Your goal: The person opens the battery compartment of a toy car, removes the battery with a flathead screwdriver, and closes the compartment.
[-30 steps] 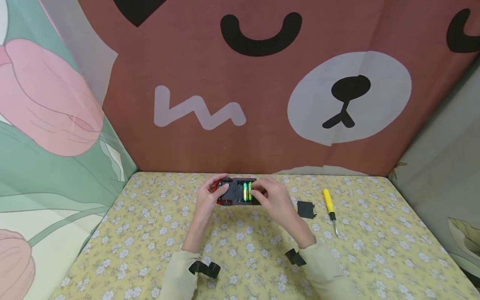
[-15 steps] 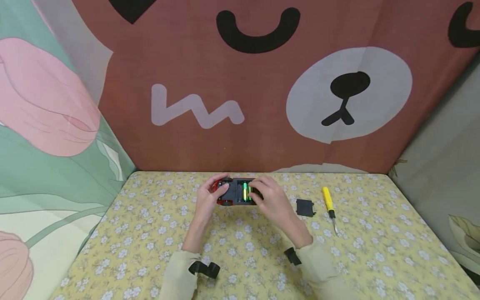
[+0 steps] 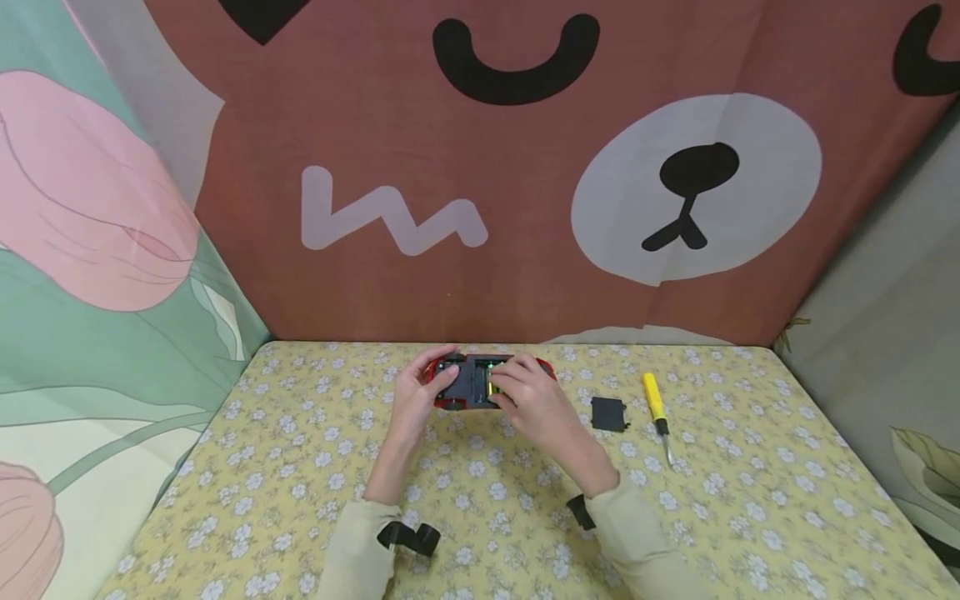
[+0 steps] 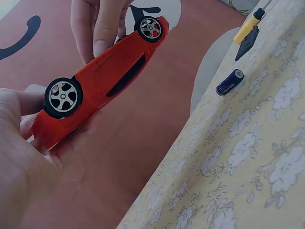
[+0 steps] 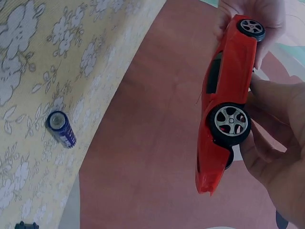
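Note:
An upside-down red toy car [image 3: 463, 390] is held above the table, its black underside upward. My left hand [image 3: 414, 393] grips one end, thumb on the underside and fingers along the far side. Over the car's uncovered battery compartment, the bent fingers and thumb of my right hand [image 3: 534, 395] pinch at a green-yellow battery [image 3: 492, 388]. Those fingers hide most of the compartment. Both wrist views show the car's red side, in the left wrist view with the car body [image 4: 102, 76] tilted; the right fingers reach to its underside.
On the floral tablecloth [image 3: 300, 467] lie a black battery cover [image 3: 608, 414] and, farther right, a yellow-handled screwdriver [image 3: 655, 402]. A blue battery [image 4: 229, 82] rests on the cloth below the car in both wrist views. Behind the table hangs a brown bear-print curtain [image 3: 375, 300].
My right hand has shifted left across the compartment, now covering most of the green batteries and exposing the car's right end. My left hand keeps its grip on the car.

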A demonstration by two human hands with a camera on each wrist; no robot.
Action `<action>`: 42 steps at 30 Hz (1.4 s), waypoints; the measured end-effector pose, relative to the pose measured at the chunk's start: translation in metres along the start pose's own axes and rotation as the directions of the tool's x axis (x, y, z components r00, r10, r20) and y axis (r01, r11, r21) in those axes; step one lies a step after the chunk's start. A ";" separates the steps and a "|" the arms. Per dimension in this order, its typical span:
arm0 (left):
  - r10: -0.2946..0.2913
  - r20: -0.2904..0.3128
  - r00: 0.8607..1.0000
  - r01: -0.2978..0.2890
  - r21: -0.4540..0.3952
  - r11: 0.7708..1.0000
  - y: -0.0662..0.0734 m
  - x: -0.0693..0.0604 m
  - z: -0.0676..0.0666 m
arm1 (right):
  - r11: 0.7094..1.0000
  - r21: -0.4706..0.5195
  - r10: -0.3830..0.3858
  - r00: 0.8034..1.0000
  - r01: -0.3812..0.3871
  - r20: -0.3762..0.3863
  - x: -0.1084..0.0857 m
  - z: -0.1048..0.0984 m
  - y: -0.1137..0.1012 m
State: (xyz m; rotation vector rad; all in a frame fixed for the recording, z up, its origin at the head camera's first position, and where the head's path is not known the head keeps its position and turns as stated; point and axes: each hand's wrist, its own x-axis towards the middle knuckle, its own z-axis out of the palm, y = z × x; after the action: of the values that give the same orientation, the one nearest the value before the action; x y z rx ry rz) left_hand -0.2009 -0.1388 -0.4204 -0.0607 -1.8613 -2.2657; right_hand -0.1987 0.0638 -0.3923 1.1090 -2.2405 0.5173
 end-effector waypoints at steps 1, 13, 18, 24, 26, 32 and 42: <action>-0.001 0.001 1.000 0.001 0.000 1.000 0.000 0.000 0.000 | 1.000 -0.013 -0.008 1.000 0.008 -0.001 -0.001 0.000 0.000; 0.002 -0.006 1.000 -0.002 0.010 1.000 0.001 0.000 0.002 | 0.996 -0.074 -0.048 0.999 0.048 0.002 -0.004 0.002 0.004; 0.000 -0.008 1.000 0.000 0.018 1.000 0.001 -0.001 0.002 | 0.994 -0.094 -0.062 0.998 0.061 -0.007 -0.004 0.003 0.004; -0.004 -0.009 1.000 0.004 0.013 1.000 0.000 0.000 0.001 | 0.992 -0.100 -0.082 0.996 0.080 -0.018 -0.005 0.005 0.005; -0.006 -0.010 1.000 0.006 0.009 1.000 0.001 0.000 0.001 | 0.992 -0.098 -0.088 0.996 0.085 -0.023 -0.005 0.006 0.006; -0.004 -0.006 1.000 0.004 -0.009 1.000 0.002 0.000 0.001 | 0.989 -0.113 -0.100 0.995 0.097 -0.021 -0.005 0.008 0.007; -0.005 0.006 1.000 0.005 -0.026 1.000 0.001 0.000 -0.001 | 0.989 -0.108 -0.100 0.995 0.099 -0.007 -0.004 0.006 0.005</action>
State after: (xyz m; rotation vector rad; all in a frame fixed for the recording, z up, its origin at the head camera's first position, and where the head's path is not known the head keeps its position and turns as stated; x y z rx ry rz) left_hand -0.2010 -0.1400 -0.4195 -0.0668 -1.8368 -2.2962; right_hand -0.2028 0.0655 -0.3995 1.1516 -2.1633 0.3565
